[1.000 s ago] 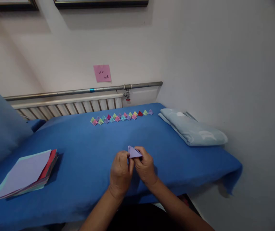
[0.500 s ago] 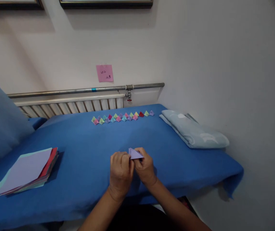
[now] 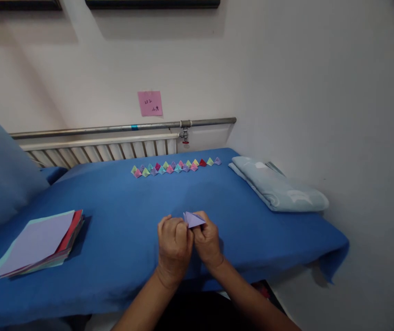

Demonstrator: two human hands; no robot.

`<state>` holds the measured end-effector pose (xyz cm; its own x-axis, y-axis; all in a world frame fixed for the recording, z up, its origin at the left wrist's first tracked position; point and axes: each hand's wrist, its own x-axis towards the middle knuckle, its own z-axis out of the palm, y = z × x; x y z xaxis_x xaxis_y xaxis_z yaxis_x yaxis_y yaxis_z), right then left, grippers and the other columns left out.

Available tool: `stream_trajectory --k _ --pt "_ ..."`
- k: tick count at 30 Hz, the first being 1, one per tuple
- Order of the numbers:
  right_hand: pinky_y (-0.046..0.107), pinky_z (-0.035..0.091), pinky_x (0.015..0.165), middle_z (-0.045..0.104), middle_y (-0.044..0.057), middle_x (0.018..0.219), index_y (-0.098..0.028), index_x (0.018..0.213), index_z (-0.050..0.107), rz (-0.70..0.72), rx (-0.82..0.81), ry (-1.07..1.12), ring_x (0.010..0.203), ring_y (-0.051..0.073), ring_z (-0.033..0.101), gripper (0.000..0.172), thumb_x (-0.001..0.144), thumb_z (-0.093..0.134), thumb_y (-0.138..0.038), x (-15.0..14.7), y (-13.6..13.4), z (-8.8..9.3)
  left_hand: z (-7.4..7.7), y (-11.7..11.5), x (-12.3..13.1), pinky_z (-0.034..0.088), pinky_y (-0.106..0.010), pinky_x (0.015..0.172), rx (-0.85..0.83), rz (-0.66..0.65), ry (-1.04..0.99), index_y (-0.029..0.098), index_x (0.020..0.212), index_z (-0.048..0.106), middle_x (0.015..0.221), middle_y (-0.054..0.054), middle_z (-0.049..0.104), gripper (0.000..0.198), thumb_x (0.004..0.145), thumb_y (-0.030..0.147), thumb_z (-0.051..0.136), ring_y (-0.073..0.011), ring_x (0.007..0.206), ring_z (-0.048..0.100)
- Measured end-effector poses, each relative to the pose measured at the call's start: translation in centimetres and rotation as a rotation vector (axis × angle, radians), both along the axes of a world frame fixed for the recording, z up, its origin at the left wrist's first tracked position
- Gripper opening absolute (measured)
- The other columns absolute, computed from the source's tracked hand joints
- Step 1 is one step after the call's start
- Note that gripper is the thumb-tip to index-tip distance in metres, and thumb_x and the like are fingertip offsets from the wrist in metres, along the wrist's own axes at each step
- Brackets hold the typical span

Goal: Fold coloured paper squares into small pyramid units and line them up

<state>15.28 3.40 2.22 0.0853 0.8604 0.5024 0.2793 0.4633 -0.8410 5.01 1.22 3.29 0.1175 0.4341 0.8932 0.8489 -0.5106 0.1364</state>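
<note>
A small piece of purple paper [image 3: 194, 219], folded into a crisp, pointed triangle with layered edges, is held just above the bed-like surface, between two bare hands. Its left edge is pinched by the left hand [image 3: 174, 246], whose fingers are curled tightly inward; the exact placing of the fingertips is hidden. Its right side is gripped by the right hand [image 3: 208, 241], with the fingers bent beneath and behind it.

The surface is covered by a smooth, matte blue cloth [image 3: 124, 230], draped over the near edge and hanging in a loose corner at the right. Near its far edge, small diamond-like folded paper pieces [image 3: 170, 169] in pink, green, blue, purple, yellow and red are set in two staggered rows. At the left, flat coloured sheets [image 3: 38, 243] are stacked unevenly, topped by purple. At the right, a soft pale-blue blanket [image 3: 282, 188] is laid folded.

Behind, a pale wall [image 3: 303, 92] is crossed by a metal pipe [image 3: 96, 132] above a white ribbed radiator [image 3: 114, 151]; a pink handwritten note [image 3: 150, 103] is stuck higher up.
</note>
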Motion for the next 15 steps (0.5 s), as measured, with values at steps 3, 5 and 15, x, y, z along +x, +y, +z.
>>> stream_trajectory --k 3,5,15 --pt "0.025 0.046 0.064 0.065 0.000 0.074 -0.023 0.085 0.059 0.015 0.020 -0.042 0.066 0.015 0.060 0.014 0.088 0.048 -0.031 0.1 0.1 -0.1 -0.2 0.0 -0.1 0.047 -0.041 0.089 -0.015 0.003 -0.012 0.019 0.090 0.049 0.082 -0.005 0.062 0.015 0.086 0.004 0.047 -0.0185 0.081 0.059" --pt "0.025 0.047 0.066 0.066 0.001 0.076 -0.022 0.086 0.059 0.012 0.041 -0.074 0.068 0.015 0.061 0.014 0.088 0.047 -0.029 0.1 0.1 -0.3 -0.4 0.0 -0.3 0.046 -0.041 0.089 -0.046 0.001 -0.016 0.018 0.091 0.049 0.083 -0.006 0.062 0.013 0.086 0.006 0.048 -0.0192 0.082 0.059" --pt "0.026 0.048 0.069 0.066 0.003 0.079 -0.021 0.089 0.059 -0.024 0.196 -0.236 0.073 0.016 0.063 0.013 0.088 0.045 -0.021 0.4 0.1 -0.4 -0.2 0.3 -1.1 0.046 -0.033 0.071 -0.043 -0.010 -0.011 0.015 0.098 0.052 0.080 -0.006 0.063 0.007 0.091 0.015 0.051 -0.0200 0.075 0.060"
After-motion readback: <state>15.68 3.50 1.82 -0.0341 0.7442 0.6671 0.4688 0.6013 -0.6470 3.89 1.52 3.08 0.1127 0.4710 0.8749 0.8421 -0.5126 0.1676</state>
